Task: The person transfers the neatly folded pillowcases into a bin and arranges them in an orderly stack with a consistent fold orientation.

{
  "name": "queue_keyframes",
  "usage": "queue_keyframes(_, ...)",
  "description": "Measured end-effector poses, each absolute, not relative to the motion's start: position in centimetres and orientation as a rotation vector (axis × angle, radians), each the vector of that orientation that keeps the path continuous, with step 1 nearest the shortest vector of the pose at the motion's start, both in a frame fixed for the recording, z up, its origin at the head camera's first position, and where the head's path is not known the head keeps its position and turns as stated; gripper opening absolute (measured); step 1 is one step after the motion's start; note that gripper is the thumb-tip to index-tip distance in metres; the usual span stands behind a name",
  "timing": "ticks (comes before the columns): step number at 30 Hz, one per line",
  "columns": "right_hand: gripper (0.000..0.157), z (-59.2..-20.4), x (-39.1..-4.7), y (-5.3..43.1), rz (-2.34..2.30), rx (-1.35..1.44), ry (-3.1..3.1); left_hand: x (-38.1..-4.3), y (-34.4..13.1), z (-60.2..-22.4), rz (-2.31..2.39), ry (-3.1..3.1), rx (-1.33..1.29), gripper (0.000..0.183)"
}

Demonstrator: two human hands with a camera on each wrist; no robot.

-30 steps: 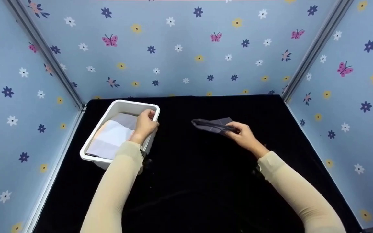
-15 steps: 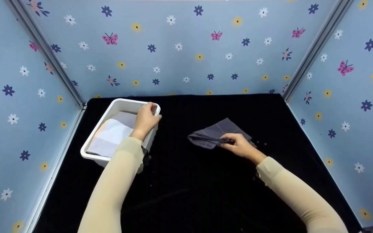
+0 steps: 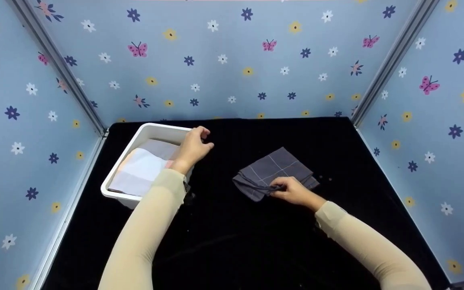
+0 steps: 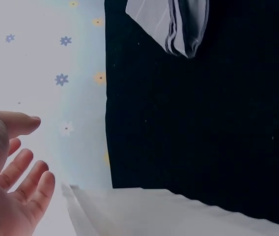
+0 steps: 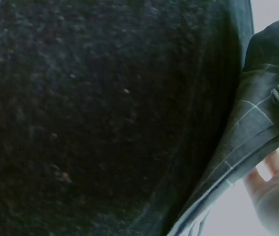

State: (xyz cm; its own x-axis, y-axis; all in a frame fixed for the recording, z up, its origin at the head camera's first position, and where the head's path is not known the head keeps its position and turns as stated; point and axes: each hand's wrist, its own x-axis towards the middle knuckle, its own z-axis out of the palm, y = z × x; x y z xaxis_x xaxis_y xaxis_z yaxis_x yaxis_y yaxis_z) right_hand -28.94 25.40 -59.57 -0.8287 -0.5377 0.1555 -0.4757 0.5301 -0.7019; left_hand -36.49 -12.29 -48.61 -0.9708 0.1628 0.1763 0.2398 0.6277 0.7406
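Note:
A folded dark grey cloth (image 3: 280, 163) with thin white check lines lies on the black tabletop, right of the middle. My right hand (image 3: 294, 191) pinches its near edge between thumb and fingers; in the right wrist view the cloth (image 5: 257, 113) hangs bent from that grip. Over the right rim of a white plastic bin (image 3: 111, 185) is my left hand (image 3: 195, 147), its fingers loosely spread and holding nothing. The left wrist view shows the same hand (image 4: 16, 172) with thumb and fingers apart. Inside the bin lie folded cloths (image 3: 141, 167) in white, grey and orange.
Blue panels (image 3: 232, 60) with flowers and butterflies enclose the black table (image 3: 232, 241) at the back and both sides. Metal posts (image 3: 61, 68) stand at the corners. A few small specks lie right of the grey cloth.
My right hand has drawn the grey cloth's held edge toward me and lowered it, so the cloth lies flatter and wider. My left hand has come off the bin's rim and shifted right.

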Motion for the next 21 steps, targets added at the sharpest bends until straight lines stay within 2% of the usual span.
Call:
queue_keyframes(10, 0.017, -60.5, -28.4, 25.2, -1.080, -0.952, 2.672, -36.3, -9.8, -49.1, -1.340, -2.749, -0.392, 0.043)
queue_keyframes(21, 0.043, -58.9, -28.8, 25.8, -1.099, -0.890, 2.647, -35.5, -7.0, -51.6, -1.436, -2.771, -0.397, 0.042)
